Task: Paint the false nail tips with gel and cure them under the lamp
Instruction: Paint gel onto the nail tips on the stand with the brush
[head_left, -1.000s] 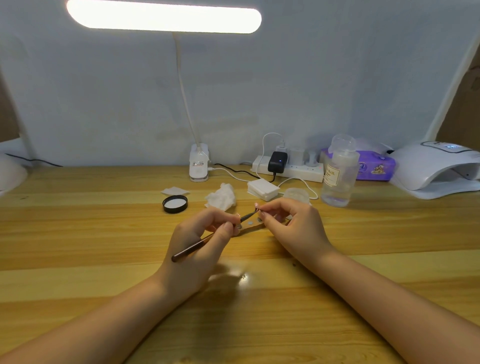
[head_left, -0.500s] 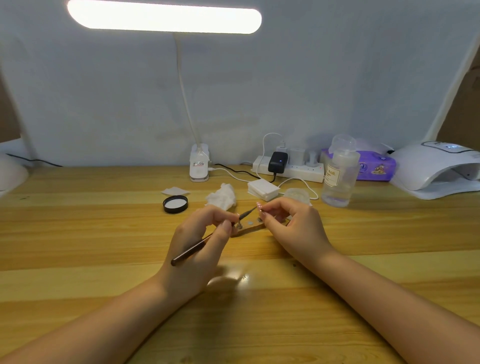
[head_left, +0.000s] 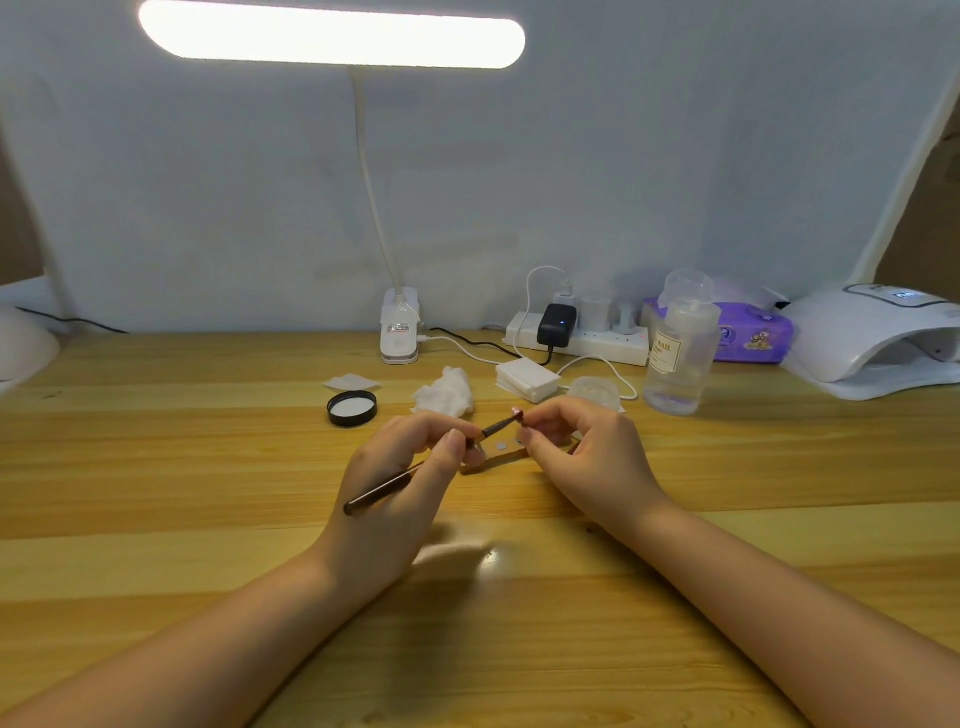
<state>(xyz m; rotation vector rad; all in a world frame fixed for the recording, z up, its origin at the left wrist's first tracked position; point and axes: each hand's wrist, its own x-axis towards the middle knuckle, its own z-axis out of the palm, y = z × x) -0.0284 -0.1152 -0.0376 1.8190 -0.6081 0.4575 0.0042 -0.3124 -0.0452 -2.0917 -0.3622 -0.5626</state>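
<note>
My left hand (head_left: 400, 483) grips a thin dark nail brush (head_left: 384, 488) like a pen, its bristle end pointing up and right. The brush tip touches a small pink false nail tip (head_left: 517, 413) that my right hand (head_left: 582, 457) pinches between thumb and forefinger. Below the two hands a small wooden holder (head_left: 501, 449) with round pads lies on the table. The white curing lamp (head_left: 872, 338) stands at the far right, its opening facing left.
A black jar lid (head_left: 352, 408), crumpled tissue (head_left: 445, 396), a stack of cotton pads (head_left: 527, 381), a small clear jar (head_left: 595, 391) and a clear liquid bottle (head_left: 678, 358) sit behind my hands. A power strip (head_left: 576, 338), desk-lamp clamp (head_left: 399, 332) and purple wipes pack (head_left: 753, 338) line the back.
The brush tip has shifted slightly up and right along the nail tip. Both hands stay in nearly the same place.
</note>
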